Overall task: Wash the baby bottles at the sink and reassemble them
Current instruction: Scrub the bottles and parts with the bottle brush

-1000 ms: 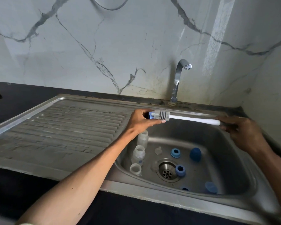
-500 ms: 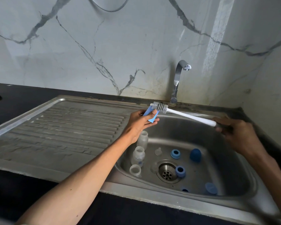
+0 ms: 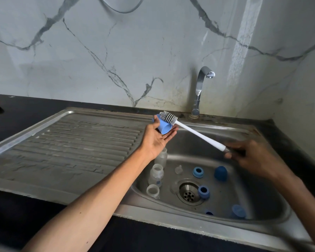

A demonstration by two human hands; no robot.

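My left hand [image 3: 156, 140] lies palm up over the sink's left rim. A light blue bottle cap [image 3: 164, 127] rests on its side across the fingers, and the thumb holds its far end. My right hand [image 3: 253, 157] grips the white handle of a bottle brush [image 3: 198, 134], whose bristle head [image 3: 168, 117] lies on top of the cap. Down in the basin [image 3: 244, 135] are three clear bottles [image 3: 155, 176] at the left, a clear nipple [image 3: 178, 169], two blue rings [image 3: 198, 172] and a dark blue cap [image 3: 220, 172].
A chrome tap [image 3: 200, 90] stands at the back of the sink, with no water running. The ribbed draining board [image 3: 71, 142] stretches to the left. Around the drain [image 3: 188, 192] lie more blue parts, including a cap [image 3: 238, 211] near the front wall.
The brush head came out of the cap and now lies on its outside. My left hand rose, turned palm up and opened its fingers under the cap. My right hand dropped lower.
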